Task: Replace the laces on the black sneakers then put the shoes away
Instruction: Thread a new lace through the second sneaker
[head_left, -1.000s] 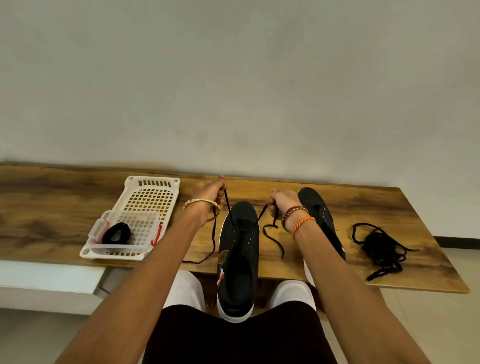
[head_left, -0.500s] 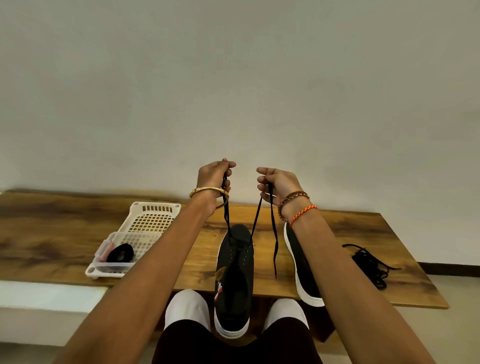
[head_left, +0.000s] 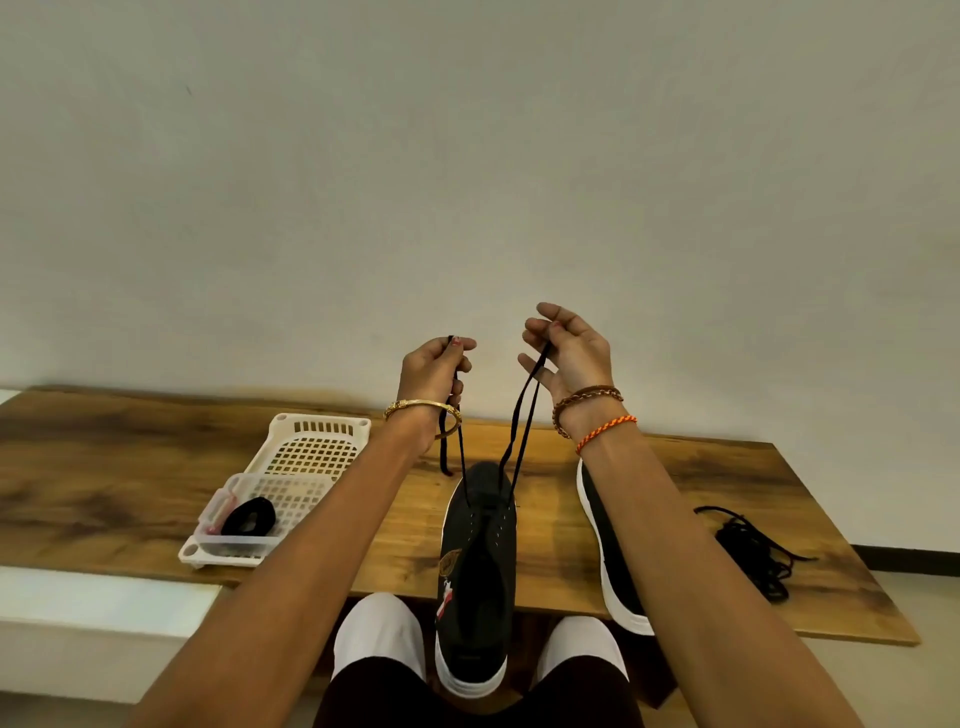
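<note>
- The bench (head_left: 130, 467) carries most of the work: the sneaker (head_left: 480, 566) being laced lies with its toe on the wood and its heel between the person's knees, and the second sneaker (head_left: 605, 561) lies on its side just to the right, largely behind the right forearm.
- The new lace (head_left: 522, 415) runs from the front eyelets up to both raised hands. I would judge this the evening-out step: both ends should be drawn level before any crossing begins, or one side will run short at the top.
- The left hand (head_left: 434, 371) is clenched round its end of the lace, the tip poking out above the thumb and a tail dangling below the wrist.
- The right hand (head_left: 566, 356) pinches its strand between thumb and forefinger, the other fingers spread loosely; a firmer hold there would help keep the pull even.
- The white basket (head_left: 311, 457) to the left holds a dark coiled thing (head_left: 249, 517), perhaps the other new lace, though I cannot be sure.
- A tangle of black laces (head_left: 753, 545) lies well apart at the right end, probably the old ones.
- Which eyelets are threaded is too small to tell.
</note>
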